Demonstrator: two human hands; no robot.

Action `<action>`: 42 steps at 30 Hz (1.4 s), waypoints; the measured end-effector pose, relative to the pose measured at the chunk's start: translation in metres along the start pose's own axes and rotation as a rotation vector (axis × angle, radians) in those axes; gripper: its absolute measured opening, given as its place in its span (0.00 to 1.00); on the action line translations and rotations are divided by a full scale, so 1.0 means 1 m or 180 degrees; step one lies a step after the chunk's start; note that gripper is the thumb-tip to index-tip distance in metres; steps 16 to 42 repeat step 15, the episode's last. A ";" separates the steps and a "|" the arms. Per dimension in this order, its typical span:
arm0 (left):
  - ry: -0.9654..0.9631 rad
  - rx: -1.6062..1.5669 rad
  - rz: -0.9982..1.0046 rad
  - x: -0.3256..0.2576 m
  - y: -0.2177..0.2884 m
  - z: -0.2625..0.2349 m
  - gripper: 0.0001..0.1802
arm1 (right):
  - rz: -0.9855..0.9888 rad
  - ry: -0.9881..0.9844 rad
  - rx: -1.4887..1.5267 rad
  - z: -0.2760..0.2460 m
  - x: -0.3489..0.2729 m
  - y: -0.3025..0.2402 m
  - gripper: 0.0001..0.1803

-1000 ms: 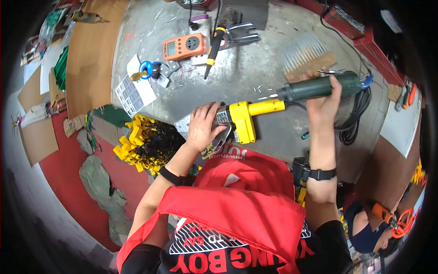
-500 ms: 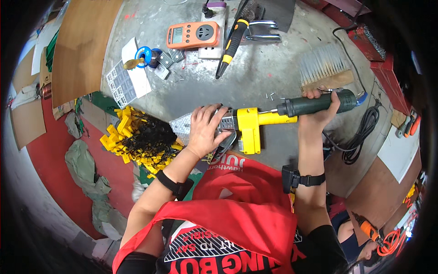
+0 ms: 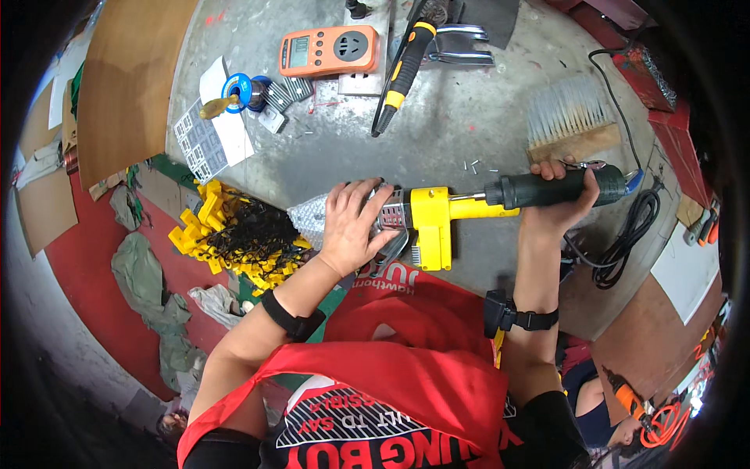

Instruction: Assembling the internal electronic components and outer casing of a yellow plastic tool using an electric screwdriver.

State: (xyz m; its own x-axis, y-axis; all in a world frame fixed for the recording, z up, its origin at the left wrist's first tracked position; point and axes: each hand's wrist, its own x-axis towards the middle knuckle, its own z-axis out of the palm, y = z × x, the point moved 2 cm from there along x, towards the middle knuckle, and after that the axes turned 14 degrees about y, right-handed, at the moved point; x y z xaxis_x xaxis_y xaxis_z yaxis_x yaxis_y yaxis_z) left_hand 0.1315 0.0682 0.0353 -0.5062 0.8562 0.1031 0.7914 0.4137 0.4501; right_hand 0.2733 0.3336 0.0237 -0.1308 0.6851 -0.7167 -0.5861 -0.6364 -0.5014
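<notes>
My left hand (image 3: 349,223) is wrapped over the slotted metal front of a yellow-bodied power tool (image 3: 433,227) lying across the bench. Bubble wrap (image 3: 305,217) covers the tool's left end, partly hidden by the hand. In my right hand (image 3: 569,205) is a dark green electric screwdriver (image 3: 531,189), held level with its bit pointing left. The bit reaches the yellow housing's right side, above the yellow handle; the exact contact point is too small to make out. Several small screws (image 3: 474,166) lie just beyond the screwdriver.
Left of the tool lies a heap of yellow plastic parts with black cords (image 3: 223,234). Farther back are an orange socket meter (image 3: 328,50), a blue solder spool (image 3: 244,92), a black-and-yellow soldering iron (image 3: 406,74) and a wide brush (image 3: 570,125). Coiled black cable (image 3: 629,234) lies right.
The yellow tool, screwdriver and right hand appear slightly farther right in the picture, as the whole view has shifted a little. Both hands keep the same hold.
</notes>
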 end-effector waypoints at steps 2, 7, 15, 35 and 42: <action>0.0015 0.0014 0.0016 -0.001 -0.001 0.000 0.36 | -0.0003 -0.0157 0.0046 0.000 -0.001 -0.001 0.20; -0.0011 -0.0005 0.0026 0.001 0.000 -0.001 0.36 | -0.0131 -0.0166 -0.0157 0.000 -0.001 -0.002 0.20; -0.0032 -0.0006 0.0038 -0.001 -0.001 0.006 0.37 | -0.0248 -0.0312 -0.0210 -0.002 0.000 0.002 0.20; -0.0032 -0.0006 0.0038 -0.001 -0.001 0.006 0.37 | -0.0248 -0.0312 -0.0210 -0.002 0.000 0.002 0.20; -0.0032 -0.0006 0.0038 -0.001 -0.001 0.006 0.37 | -0.0248 -0.0312 -0.0210 -0.002 0.000 0.002 0.20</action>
